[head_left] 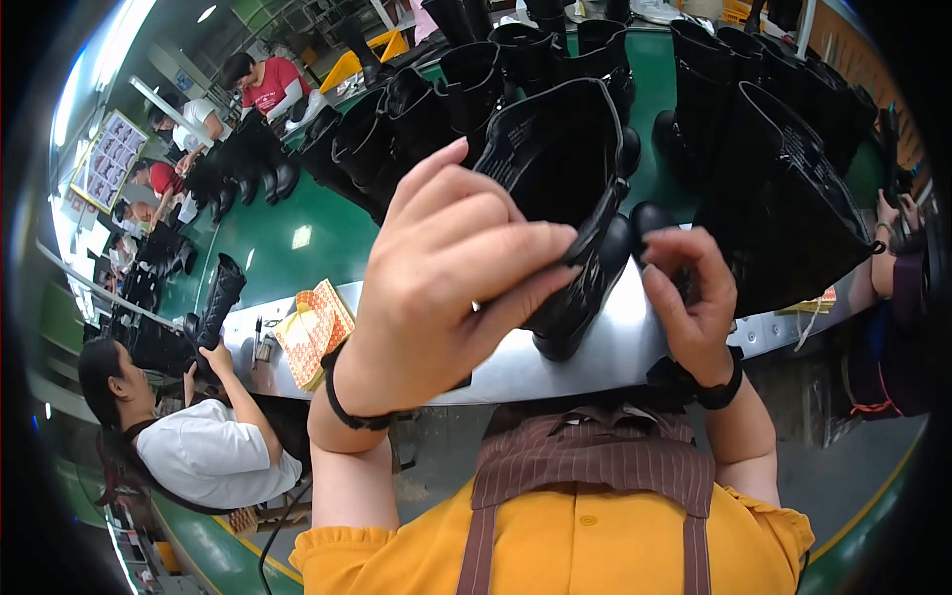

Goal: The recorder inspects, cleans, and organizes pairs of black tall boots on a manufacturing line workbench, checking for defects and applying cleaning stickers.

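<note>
A tall black boot [550, 149] stands upright in front of me, its wide shaft opening toward me and pale print on the lining. My left hand [446, 268] crosses before the shaft, thumb and forefinger pinched at its dark side edge, the other fingers raised. Just what part of the boot lies in the pinch is hard to see. My right hand [694, 293] hovers to the right of that boot, fingers curved, thumb and forefinger apart with nothing visible between them. Close to its fingertips is the rounded black toe [650, 218] of another boot.
More black boots [407, 109] crowd the green worktop [273, 243] beyond my hands. One large boot [783, 198] stands at right. Orange-patterned paper [315, 327] lies on the metal edge at left. A co-worker in white [213, 446] sits at left holding a boot [220, 297]; others work farther back.
</note>
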Tool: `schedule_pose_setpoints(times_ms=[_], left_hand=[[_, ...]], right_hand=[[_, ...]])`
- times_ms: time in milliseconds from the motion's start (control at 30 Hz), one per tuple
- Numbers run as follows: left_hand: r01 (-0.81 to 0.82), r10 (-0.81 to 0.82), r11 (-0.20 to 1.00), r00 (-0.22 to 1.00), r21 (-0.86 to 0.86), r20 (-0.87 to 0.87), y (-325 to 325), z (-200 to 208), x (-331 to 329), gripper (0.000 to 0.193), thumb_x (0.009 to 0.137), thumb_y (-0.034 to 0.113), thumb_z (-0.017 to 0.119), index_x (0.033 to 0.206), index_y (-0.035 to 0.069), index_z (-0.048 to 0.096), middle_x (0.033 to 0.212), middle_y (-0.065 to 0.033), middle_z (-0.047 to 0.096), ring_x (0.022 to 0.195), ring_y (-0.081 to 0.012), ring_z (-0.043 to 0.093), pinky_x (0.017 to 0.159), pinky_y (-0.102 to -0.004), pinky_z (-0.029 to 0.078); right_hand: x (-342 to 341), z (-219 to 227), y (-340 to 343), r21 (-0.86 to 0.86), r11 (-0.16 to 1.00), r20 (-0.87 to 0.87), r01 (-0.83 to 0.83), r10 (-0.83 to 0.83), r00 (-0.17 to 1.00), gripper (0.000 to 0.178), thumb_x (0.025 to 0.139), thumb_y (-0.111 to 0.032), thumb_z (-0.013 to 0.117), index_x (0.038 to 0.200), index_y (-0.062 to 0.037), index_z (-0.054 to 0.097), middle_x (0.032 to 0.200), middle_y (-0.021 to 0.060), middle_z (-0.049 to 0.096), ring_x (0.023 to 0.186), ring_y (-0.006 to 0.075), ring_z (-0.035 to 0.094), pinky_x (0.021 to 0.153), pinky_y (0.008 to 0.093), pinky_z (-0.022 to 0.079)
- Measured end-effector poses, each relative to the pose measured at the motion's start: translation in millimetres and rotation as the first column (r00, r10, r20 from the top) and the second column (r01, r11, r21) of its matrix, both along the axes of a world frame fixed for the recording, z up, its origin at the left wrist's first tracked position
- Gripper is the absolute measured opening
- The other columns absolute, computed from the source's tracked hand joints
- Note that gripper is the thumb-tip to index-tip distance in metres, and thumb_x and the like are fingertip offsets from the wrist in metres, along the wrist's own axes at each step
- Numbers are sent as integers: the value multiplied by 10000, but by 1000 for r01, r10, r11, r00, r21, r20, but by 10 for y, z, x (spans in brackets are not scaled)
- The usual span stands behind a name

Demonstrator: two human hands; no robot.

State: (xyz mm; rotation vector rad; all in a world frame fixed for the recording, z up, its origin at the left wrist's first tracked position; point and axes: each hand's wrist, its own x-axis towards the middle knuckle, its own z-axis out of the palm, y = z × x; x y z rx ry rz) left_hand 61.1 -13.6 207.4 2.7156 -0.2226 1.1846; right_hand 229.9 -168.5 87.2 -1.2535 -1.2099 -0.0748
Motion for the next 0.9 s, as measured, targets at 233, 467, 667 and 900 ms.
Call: schedule_pose_setpoints(times_ms=[233, 467, 667, 900], left_hand=[[-40, 40, 999, 999, 17, 12, -97, -62, -81, 270, 605, 125, 845, 863, 90, 771, 594, 26, 472, 660, -170, 548, 1024, -513, 427], [-32, 36, 993, 999, -110, 35, 5, -72, -97, 387, 763, 416, 742, 854, 40, 749, 722, -25, 500, 848, -208, 546, 1030, -514, 417], [-6, -31, 608, 999, -794, -31, 355, 64, 24, 367, 1006, 284, 481, 1196, -13, 583, 890, -31, 616, 819, -82, 541, 733, -213, 430], [103, -389, 224, 921, -969, 8, 438, -43, 169, 559, 972, 68, 510, 1479, -5, 285, 1013, -79, 659, 895, -88, 644, 769, -205, 512]], right_hand=[[-60, 368, 280, 113, 989, -17, -94, 97, 995, 356, 842, -123, 740, 1156, -42, 594, 900, 37, 612, 675, 85, 549, 682, 209, 449], [2, 583, 292, 73, 987, 323, -145, 114, 940, 587, 680, -162, 868, 1195, -87, 597, 1351, 143, 463, 808, 139, 553, 692, 254, 482], [73, 666, 359, 44, 984, 340, -174, 149, 928, 557, 669, -80, 845, 1181, -107, 628, 1351, 143, 488, 853, 215, 609, 741, 305, 525], [84, 570, 362, 23, 982, 281, -187, 173, 944, 559, 660, -43, 840, 1180, -97, 641, 1398, 179, 483, 1024, 274, 619, 772, 308, 518]])
